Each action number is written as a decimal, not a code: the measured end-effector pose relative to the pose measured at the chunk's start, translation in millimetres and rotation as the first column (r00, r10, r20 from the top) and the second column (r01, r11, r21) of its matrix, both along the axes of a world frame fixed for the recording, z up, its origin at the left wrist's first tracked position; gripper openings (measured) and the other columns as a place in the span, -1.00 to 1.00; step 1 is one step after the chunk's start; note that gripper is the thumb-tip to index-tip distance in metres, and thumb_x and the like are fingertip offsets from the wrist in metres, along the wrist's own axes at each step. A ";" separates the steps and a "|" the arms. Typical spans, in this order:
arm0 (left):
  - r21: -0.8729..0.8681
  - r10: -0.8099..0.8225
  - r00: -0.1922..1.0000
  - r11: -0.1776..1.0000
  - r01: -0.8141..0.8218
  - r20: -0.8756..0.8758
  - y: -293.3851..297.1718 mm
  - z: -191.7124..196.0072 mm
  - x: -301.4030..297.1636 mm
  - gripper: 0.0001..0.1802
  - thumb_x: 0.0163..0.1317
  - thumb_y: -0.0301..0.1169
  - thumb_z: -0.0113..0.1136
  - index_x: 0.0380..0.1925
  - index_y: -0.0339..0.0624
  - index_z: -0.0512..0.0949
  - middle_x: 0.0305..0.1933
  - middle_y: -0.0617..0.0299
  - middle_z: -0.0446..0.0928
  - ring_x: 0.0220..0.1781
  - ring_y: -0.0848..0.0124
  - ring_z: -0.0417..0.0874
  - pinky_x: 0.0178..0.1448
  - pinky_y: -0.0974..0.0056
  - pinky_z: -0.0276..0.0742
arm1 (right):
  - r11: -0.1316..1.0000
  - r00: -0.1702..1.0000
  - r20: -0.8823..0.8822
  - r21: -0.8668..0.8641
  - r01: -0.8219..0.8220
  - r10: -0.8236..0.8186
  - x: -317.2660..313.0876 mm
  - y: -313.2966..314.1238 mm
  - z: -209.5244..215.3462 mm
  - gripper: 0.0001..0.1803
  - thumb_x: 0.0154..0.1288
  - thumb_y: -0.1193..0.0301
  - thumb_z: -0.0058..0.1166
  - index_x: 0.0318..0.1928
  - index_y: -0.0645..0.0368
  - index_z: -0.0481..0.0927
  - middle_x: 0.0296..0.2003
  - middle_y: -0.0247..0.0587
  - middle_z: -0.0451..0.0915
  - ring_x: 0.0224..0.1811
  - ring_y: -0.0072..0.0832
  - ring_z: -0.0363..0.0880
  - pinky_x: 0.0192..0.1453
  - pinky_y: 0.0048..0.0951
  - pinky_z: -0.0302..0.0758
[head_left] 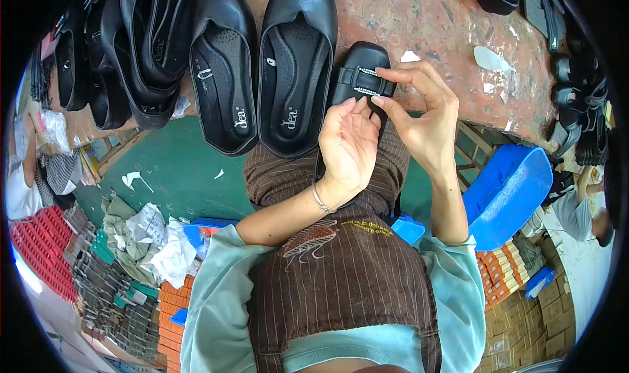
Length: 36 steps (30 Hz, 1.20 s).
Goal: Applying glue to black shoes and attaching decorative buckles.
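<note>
In the head view, one square-toed, smooth black shoe [368, 51] is at the near edge of the scuffed reddish surface [419, 26]. The right hand [422, 121] has its grip narrowed on the shoe's single rectangular, rhinestone-trimmed buckle [368, 81]; the left hand [347, 150] touches the shoe, its grip unclear. Two round-toed, black slip-on shoes [295, 78] sit left.
</note>
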<state>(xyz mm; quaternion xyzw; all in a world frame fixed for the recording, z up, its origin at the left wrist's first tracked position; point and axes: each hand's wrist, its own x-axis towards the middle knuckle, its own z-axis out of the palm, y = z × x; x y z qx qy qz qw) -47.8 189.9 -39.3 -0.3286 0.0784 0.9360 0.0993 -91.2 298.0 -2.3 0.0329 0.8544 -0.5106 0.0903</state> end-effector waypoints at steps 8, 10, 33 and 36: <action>-0.263 -0.196 0.971 0.938 0.227 0.137 4.1 0.5 -11.8 -0.79 0.33 -0.31 0.15 -0.17 -0.21 0.55 -0.19 0.34 0.56 -0.22 0.62 0.52 -0.12 0.48 0.47 | 0.999 0.999 -0.026 0.034 0.032 -0.031 4.2 -2.5 -5.9 -0.63 -0.07 0.72 0.24 -0.17 0.21 0.68 -0.18 -0.22 0.53 -0.16 -0.53 0.55 -0.27 -0.59 0.60; -0.244 -0.171 0.972 0.947 0.207 0.162 5.0 4.7 -14.5 -0.84 0.32 -0.35 0.16 -0.22 -0.19 0.57 -0.24 0.36 0.57 -0.26 0.65 0.52 -0.18 0.52 0.46 | 0.998 0.998 -0.025 0.018 0.064 -0.064 7.9 -3.4 -6.7 -0.65 -0.05 0.72 0.23 -0.18 0.20 0.69 -0.12 -0.22 0.51 -0.16 -0.55 0.54 -0.27 -0.60 0.60; 0.068 -0.298 0.952 0.951 0.303 -0.069 -30.8 62.4 0.1 -0.75 0.35 -0.44 0.06 -0.04 -0.34 0.50 -0.04 0.14 0.60 -0.04 0.44 0.64 0.06 0.31 0.61 | 0.785 0.859 0.010 -0.403 0.471 -0.511 49.4 12.6 -6.7 -0.78 0.33 0.54 0.07 -0.04 0.30 0.57 -0.20 -0.29 0.60 -0.14 -0.64 0.53 -0.01 -0.57 0.45; 0.185 -0.292 0.952 0.935 0.304 -0.087 -53.0 90.4 5.0 -0.78 0.35 -0.48 0.06 -0.07 -0.32 0.53 -0.07 0.14 0.61 -0.06 0.43 0.66 0.06 0.30 0.63 | 0.792 0.895 0.067 -0.441 0.422 -0.440 50.0 -0.4 -15.0 -0.77 0.36 0.49 0.06 -0.02 0.29 0.55 -0.25 -0.30 0.59 -0.20 -0.64 0.53 -0.07 -0.57 0.47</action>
